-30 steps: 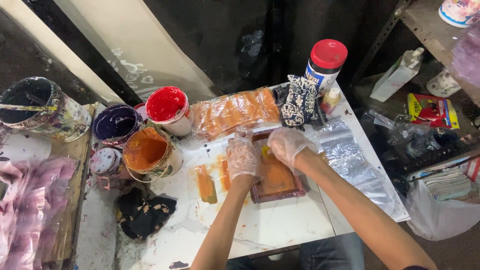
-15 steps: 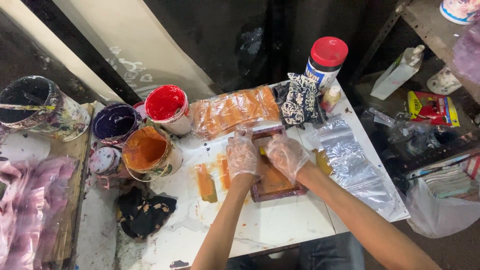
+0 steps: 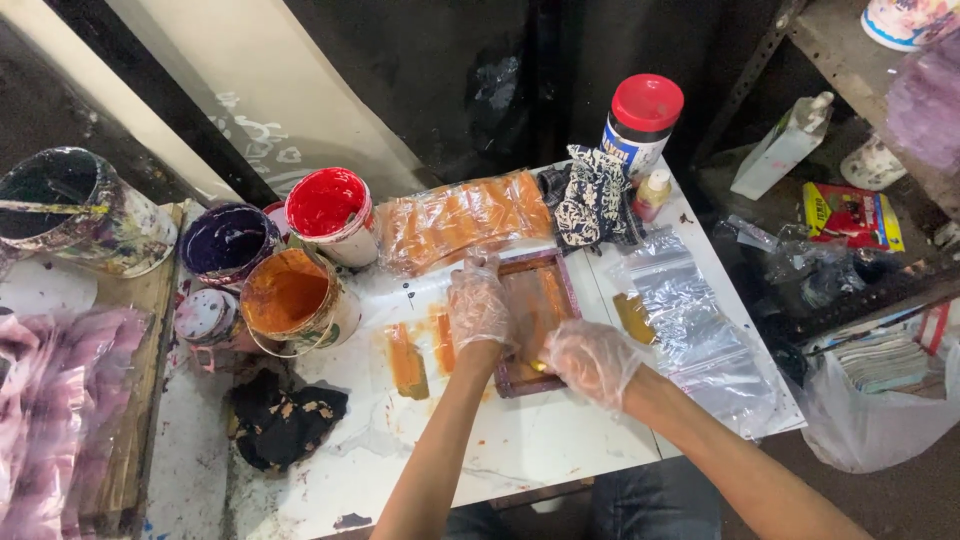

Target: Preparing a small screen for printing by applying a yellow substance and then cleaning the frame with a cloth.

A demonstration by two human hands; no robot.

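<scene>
Frame [image 3: 535,320] on worktop [image 3: 520,450] | left hand [image 3: 480,305] lies flat on it, grip loose | right hand [image 3: 592,362] at near edge, clenched on small tool | step: spreading orange ink; next needs steady pull.

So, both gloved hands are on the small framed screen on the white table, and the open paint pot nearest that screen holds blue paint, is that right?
Not quite: the head view shows the open pot nearest the framed screen holds orange paint, not blue. The rest stands: the gloved left hand and right hand are both on that screen on the white table.
</scene>
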